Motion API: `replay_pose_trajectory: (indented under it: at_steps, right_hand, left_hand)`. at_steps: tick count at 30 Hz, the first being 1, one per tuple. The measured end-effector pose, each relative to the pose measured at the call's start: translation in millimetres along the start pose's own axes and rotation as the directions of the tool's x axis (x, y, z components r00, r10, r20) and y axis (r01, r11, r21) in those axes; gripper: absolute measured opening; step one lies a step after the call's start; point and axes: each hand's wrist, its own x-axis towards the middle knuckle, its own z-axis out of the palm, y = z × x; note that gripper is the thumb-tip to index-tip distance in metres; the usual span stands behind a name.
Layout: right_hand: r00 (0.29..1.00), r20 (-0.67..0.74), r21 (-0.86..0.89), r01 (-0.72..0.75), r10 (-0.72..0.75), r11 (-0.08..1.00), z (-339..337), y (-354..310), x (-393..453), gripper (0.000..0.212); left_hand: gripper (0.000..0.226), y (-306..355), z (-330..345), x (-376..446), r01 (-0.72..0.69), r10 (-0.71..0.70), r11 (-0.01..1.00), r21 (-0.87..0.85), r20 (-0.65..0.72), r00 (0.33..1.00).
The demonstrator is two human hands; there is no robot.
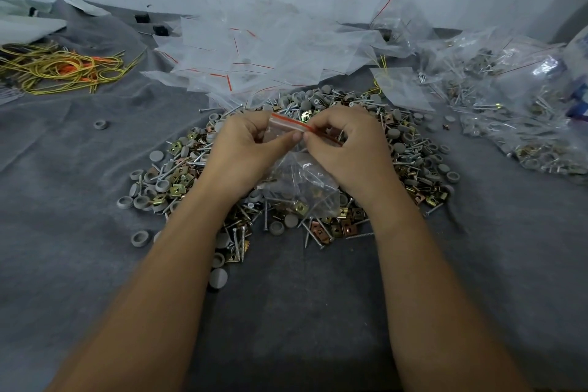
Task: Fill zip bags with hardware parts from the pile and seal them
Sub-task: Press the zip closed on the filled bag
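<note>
two hands — left hand, right hand — pinch one filled zip bag over one hardware pile.

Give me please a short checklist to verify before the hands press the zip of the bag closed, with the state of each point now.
1. Both hands on the zip: ok. The left hand and right hand pinch the red zip strip.
2. Parts inside the bag: ok, screws and a brass clip show through the plastic.
3. Nothing caught in the zip: cannot tell, fingers cover part of it.
4. Zip already closed along its length: cannot tell.
5. Bag lifted off the pile: cannot tell, its bottom may rest on the parts.
6. Place for sealed bags: ok, filled bags lie to the right.
</note>
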Motion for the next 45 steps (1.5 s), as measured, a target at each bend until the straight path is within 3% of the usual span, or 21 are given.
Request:
replay_pose_trajectory:
  at_steps: [4,8,15,21,30,34,45]
  right_hand:
    - [1.000,-0.012,0.009,0.014,-0.014,1.000,-0.7,0.3,0.3,0.007]
    - [0.999,-0.003,0.034,-0.035,0.035,0.999,-2.0,-0.2,0.1,0.008]
    - [0.997,0.011,-0.118,0.075,-0.074,0.990,0.2,-1.3,-1.6,0.003]
    - [0.997,0.002,-0.099,0.075,-0.076,0.992,1.5,0.7,0.0,0.003]
    - [0.999,-0.012,0.003,0.053,-0.053,0.999,3.2,-3.2,-1.3,0.006]
    - [0.998,-0.010,-0.033,0.066,-0.066,0.997,5.8,-1.7,-1.2,0.005]
    - [0.995,0.019,-0.067,0.099,-0.098,0.993,7.1,-0.4,0.8,0.003]
  left_hand:
    - [0.004,0.9,0.5,-0.6,0.001,-0.001,1.000,0.007,-0.022,1.000]
    - [0.015,2.4,-0.7,0.6,0.002,-0.005,0.999,-0.032,-0.087,0.996]
    - [0.009,2.6,3.2,1.5,0.003,0.006,0.994,0.106,-0.089,0.996]
    - [0.012,3.3,3.5,2.3,-0.033,0.045,0.992,0.124,-0.089,0.995]
    - [0.012,0.5,6.4,2.7,-0.017,0.016,1.000,-0.016,-0.075,0.997]
    - [0.013,0.5,4.5,3.0,-0.039,0.041,0.999,0.013,-0.159,0.986]
    - [0.019,1.8,8.1,3.0,0.000,0.014,0.995,0.103,-0.140,0.990]
